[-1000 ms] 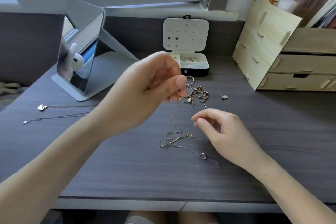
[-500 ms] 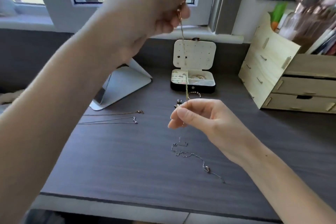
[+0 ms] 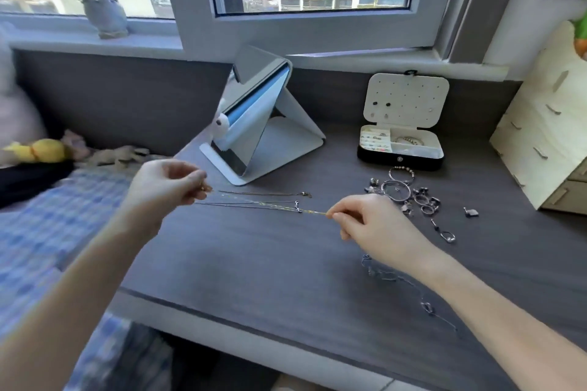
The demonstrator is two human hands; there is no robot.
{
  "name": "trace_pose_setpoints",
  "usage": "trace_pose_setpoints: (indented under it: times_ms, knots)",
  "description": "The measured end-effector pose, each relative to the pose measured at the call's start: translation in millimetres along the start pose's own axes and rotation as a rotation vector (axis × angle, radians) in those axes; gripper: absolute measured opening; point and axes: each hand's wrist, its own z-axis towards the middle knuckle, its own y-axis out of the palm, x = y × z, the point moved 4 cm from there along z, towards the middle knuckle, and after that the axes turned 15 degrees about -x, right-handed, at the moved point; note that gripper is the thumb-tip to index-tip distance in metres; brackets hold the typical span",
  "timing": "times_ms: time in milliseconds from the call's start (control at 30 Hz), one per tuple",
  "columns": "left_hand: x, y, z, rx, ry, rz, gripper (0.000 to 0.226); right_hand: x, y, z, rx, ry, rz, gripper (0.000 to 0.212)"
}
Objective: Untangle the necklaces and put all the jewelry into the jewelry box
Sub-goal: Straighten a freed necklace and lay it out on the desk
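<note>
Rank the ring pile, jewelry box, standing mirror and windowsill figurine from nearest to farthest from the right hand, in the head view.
From the right hand, which pinches the gold necklace:
1. Ring pile, just right of it.
2. Jewelry box, behind the pile.
3. Standing mirror, back left.
4. Windowsill figurine, far left on the sill.

Toward its front edge the counter point(image 3: 254, 273) lies bare. A heap of rings point(image 3: 413, 198) sits just before the jewelry box point(image 3: 401, 158), crowding that approach; a mirror stand point(image 3: 270, 143) blocks the back left, wooden drawers point(image 3: 540, 149) the right.
</note>
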Motion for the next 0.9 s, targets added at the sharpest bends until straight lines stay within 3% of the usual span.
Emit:
trace_pose_setpoints:
  times_ms: [267, 467, 633, 800, 900]
  knots:
    - [-64.2, -33.9, 3.7, 0.217, -0.190, 0.544, 0.015, -26.5, 44.0, 46.4, 0.023, 0.013, -0.456, 0.019]
    - [-74.4, -35.2, 18.0, 0.160, -0.267, 0.682, 0.012, -24.8, 49.7, 52.8, 0.013, 0.001, -0.483, 0.020]
    - [-66.2, -29.3, 16.5, 0.144, -0.359, 0.751, 0.039, -18.7, 26.4, 27.4, 0.065, -0.013, -0.438, 0.021]
    - [-22.4, 8.5, 3.8, 0.167, -0.092, 0.753, 0.024, 12.7, -9.5, -23.2, 0.038, 0.124, -0.374, 0.010]
    - [6.6, 56.6, -2.0, 0.010, 0.111, 0.650, 0.008, 28.9, -24.6, -55.7, 0.044, 0.227, -0.305, 0.012]
